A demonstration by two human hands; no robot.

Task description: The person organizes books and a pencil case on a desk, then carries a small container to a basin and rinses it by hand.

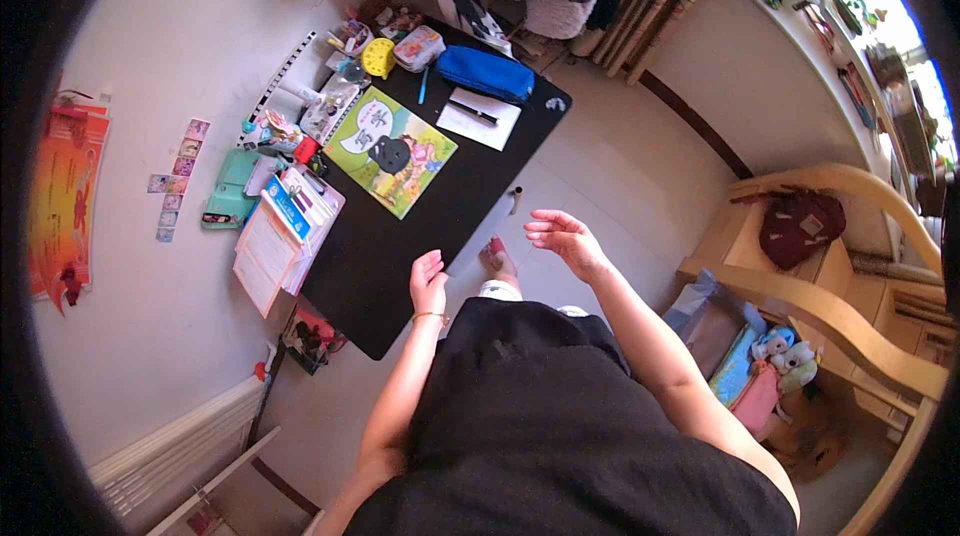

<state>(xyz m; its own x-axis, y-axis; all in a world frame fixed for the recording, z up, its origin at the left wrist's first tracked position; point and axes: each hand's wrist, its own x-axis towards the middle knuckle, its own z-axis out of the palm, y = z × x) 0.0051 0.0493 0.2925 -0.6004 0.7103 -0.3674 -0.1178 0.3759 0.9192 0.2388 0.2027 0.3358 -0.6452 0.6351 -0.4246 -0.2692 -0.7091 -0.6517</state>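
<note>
Fingers (428, 261) of the left hand (429, 286) lie close together, lightly curved and closed on nothing, near the edge of the black tabletop (350, 281), though whether they touch it I cannot tell. The right hand (566, 241) hangs loosely open, clear of the tabletop, its fingers slightly parted and bent toward the left one. Beyond the left hand lies a green booklet (360, 161); farther off, a black pen (478, 114) rests on white paper (490, 134), a blue pouch (487, 72) just past it.
</note>
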